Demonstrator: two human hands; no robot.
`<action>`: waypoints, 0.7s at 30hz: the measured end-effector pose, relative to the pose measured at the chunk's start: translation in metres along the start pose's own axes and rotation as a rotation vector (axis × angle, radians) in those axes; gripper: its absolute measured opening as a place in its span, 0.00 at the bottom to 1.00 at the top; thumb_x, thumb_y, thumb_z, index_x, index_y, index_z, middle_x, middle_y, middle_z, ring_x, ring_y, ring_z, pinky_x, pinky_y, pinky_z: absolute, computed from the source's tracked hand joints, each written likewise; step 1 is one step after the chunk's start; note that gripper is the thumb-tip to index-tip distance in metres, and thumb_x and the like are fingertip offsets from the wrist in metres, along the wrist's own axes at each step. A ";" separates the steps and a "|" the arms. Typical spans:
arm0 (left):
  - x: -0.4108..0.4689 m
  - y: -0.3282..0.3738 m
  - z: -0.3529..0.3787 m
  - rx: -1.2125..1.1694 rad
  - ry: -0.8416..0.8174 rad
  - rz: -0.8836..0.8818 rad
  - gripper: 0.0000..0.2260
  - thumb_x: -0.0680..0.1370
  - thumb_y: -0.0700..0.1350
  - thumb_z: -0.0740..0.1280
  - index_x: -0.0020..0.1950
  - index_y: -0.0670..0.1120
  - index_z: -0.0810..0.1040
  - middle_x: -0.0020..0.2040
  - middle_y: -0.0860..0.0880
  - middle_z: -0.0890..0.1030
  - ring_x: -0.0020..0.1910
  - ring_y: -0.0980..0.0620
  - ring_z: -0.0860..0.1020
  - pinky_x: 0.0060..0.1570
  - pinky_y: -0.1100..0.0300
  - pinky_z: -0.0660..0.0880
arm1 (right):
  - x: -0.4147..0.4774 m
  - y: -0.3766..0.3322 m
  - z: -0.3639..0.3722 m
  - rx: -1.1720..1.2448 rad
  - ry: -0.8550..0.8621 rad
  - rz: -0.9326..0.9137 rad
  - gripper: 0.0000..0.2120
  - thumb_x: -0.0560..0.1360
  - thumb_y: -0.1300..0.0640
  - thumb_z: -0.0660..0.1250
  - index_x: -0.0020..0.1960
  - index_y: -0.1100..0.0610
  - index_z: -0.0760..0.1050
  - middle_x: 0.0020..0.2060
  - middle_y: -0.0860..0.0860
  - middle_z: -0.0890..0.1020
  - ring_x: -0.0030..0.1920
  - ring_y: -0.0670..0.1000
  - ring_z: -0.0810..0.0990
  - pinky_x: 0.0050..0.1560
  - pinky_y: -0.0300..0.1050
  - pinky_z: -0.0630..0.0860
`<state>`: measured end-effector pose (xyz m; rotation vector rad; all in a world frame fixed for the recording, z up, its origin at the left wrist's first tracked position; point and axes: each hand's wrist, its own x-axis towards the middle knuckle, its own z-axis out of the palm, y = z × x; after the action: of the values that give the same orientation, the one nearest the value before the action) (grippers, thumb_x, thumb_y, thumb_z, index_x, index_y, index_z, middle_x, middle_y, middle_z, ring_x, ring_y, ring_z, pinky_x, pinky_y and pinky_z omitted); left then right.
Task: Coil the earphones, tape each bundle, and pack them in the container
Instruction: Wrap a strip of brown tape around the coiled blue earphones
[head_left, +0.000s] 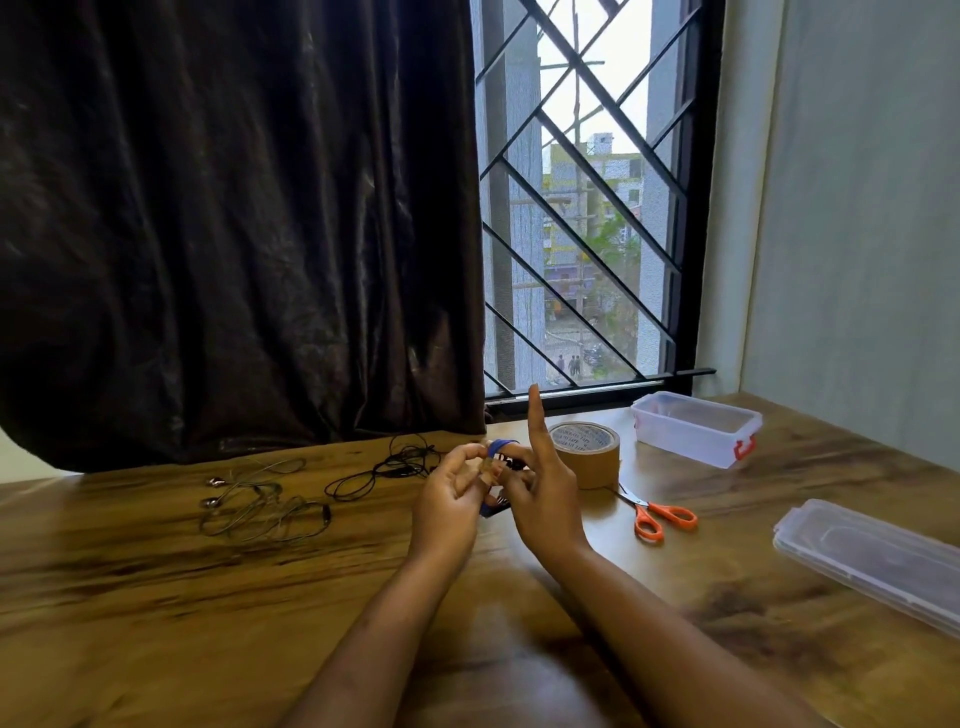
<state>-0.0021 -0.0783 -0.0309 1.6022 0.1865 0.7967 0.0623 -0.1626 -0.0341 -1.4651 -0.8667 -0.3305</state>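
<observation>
Between my hands, above the middle of the table, is a coiled blue earphone bundle (497, 448) with a strip of brown tape on it. My left hand (451, 500) pinches the bundle and tape from the left. My right hand (540, 488) holds it from the right, index finger pointing straight up. A black earphone (384, 470) lies loose on the table behind my left hand. A grey earphone (260, 506) lies tangled further left. The clear container (696, 427) with red clips stands open at the back right.
A roll of brown tape (587, 454) stands just behind my right hand. Orange-handled scissors (657, 514) lie to its right. The container's clear lid (872, 558) rests at the right table edge. A dark curtain and a barred window are behind the wooden table (156, 597).
</observation>
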 end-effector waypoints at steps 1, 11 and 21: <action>0.000 0.000 0.001 0.010 -0.004 0.005 0.08 0.78 0.40 0.65 0.54 0.50 0.77 0.49 0.48 0.84 0.45 0.52 0.83 0.42 0.58 0.81 | 0.000 0.000 0.000 0.001 -0.001 0.001 0.48 0.76 0.70 0.61 0.66 0.21 0.44 0.48 0.54 0.82 0.44 0.49 0.83 0.44 0.43 0.82; -0.002 -0.005 0.002 0.028 0.015 0.006 0.14 0.77 0.44 0.66 0.56 0.60 0.68 0.48 0.48 0.84 0.45 0.49 0.83 0.47 0.50 0.80 | 0.001 0.001 0.000 0.036 -0.012 -0.004 0.47 0.75 0.71 0.62 0.68 0.24 0.45 0.48 0.52 0.82 0.47 0.48 0.83 0.46 0.42 0.81; -0.006 -0.010 0.000 0.208 0.196 0.191 0.12 0.76 0.42 0.68 0.46 0.57 0.67 0.48 0.48 0.83 0.48 0.56 0.82 0.43 0.53 0.82 | 0.000 -0.001 0.001 0.083 0.021 -0.001 0.49 0.75 0.70 0.64 0.65 0.20 0.45 0.47 0.50 0.82 0.43 0.49 0.83 0.43 0.38 0.80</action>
<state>-0.0029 -0.0795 -0.0422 1.7541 0.2664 1.1134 0.0618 -0.1618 -0.0333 -1.3817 -0.8550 -0.3067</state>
